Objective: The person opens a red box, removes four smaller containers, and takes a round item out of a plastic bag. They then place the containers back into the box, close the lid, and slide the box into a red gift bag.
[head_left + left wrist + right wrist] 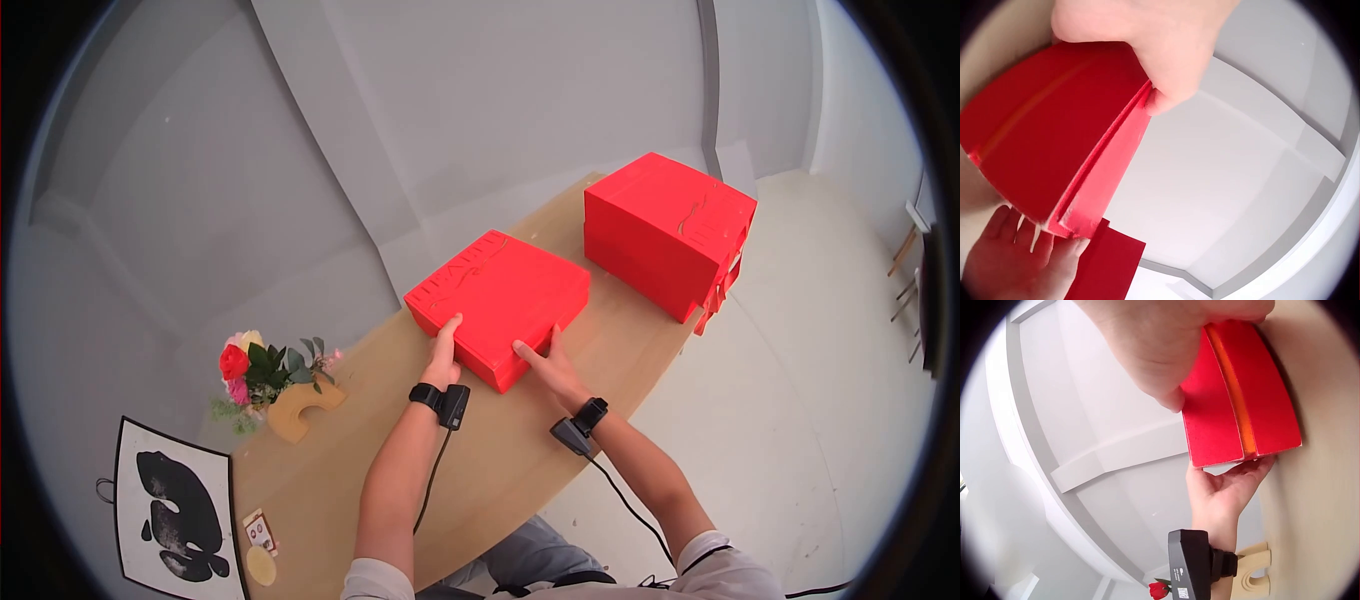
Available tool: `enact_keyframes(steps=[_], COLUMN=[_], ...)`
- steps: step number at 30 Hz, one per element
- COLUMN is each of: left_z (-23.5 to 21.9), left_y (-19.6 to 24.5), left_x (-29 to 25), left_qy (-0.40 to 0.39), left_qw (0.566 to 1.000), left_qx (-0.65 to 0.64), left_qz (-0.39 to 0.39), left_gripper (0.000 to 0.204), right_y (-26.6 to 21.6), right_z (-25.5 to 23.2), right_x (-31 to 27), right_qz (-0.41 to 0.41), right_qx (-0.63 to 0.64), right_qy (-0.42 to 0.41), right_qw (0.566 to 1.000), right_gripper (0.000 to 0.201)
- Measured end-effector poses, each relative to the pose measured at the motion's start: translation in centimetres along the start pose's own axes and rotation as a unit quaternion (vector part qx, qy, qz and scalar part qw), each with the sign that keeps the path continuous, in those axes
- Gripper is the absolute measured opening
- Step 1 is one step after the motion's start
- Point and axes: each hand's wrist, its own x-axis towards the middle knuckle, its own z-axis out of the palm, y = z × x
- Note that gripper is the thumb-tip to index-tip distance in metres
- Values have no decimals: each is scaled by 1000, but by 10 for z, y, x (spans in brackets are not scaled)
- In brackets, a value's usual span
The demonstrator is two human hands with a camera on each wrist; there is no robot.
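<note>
While the left hand (444, 360) gripped the flat red box (505, 300) along its left side, the right hand (558, 376) gripped its right, the near corner jutting between them.

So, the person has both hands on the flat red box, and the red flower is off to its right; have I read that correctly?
Not quite: the head view shows the red flower left of the flat red box; the left hand and right hand are indeed on it.
</note>
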Motion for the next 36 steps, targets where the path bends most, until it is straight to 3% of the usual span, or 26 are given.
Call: enact_keyframes(steps=[2, 6, 8, 11, 13, 15, 18, 20, 21, 22, 24, 26, 28, 29, 31, 33, 35, 36], left_z=[2, 11, 16, 19, 22, 29, 32, 30, 28, 25, 14, -2, -12, -14, -16, -10, -5, 1], left_y=[-6, -19, -21, -25, -29, -30, -28, -23, -22, -23, -31, -39, -47, -48, -51, -59, -69, -71], left_x=[23, 58, 69, 84, 90, 92, 86, 72, 61, 50, 23, -5, -38, -57, -91, -119, -139, -149], left_qy=[0, 34, 25, 1, -14, -11, -33, -43, -50, -51, 19, 14, 11, -11, -30, -45, -64, -88], left_qw=[1000, 997, 996, 995, 995, 995, 996, 996, 997, 997, 999, 999, 998, 998, 998, 998, 998, 996], left_qx=[-15, -61, -74, -91, -95, -72, -62, -57, -54, -53, -15, -12, -10, 13, 34, 23, 21, 21], left_qz=[9, 25, 31, 35, 29, 62, 62, 50, 38, 38, 33, 48, 62, 56, 51, 26, 17, 3], left_gripper=[67, 58, 56, 53, 52, 52, 53, 56, 59, 59, 61, 61, 60, 62, 63, 53, 48, 44], right_y=[-4, 7, 14, 23, 53, 54, 48, 40, 31, 15, -31, -52, -64, -67, -66, -70, -93, -78], right_z=[0, 1, 1, -1, 1, -1, -13, -39, -57, -79, -120, -172, -208, -226, -255, -260, -253, -252], right_x=[10, 36, 45, 53, 71, 75, 67, 57, 48, 39, 15, 13, 10, 11, 18, 19, 3, 12], right_qz=[6, 6, -18, -24, -16, -10, 1, -1, -65, -129, -235, -330, -307, -306, -190, -226, -64, -207], right_qx=[29, 45, 35, 29, -3, -33, 0, -62, -88, -116, -215, -364, -355, -355, -220, -211, -219, -278], right_qy=[-17, -2, 35, 6, 29, 52, 9, 36, 78, 119, 279, 431, 513, 513, 518, 538, 361, 392], right_qw=[999, 999, 999, 999, 999, 998, 1000, 997, 991, 978, 906, 757, 719, 719, 805, 784, 904, 852], right_gripper=[114, 109, 94, 103, 103, 103, 100, 87, 79, 71, 56, 55, 57, 57, 59, 51, 47, 48])
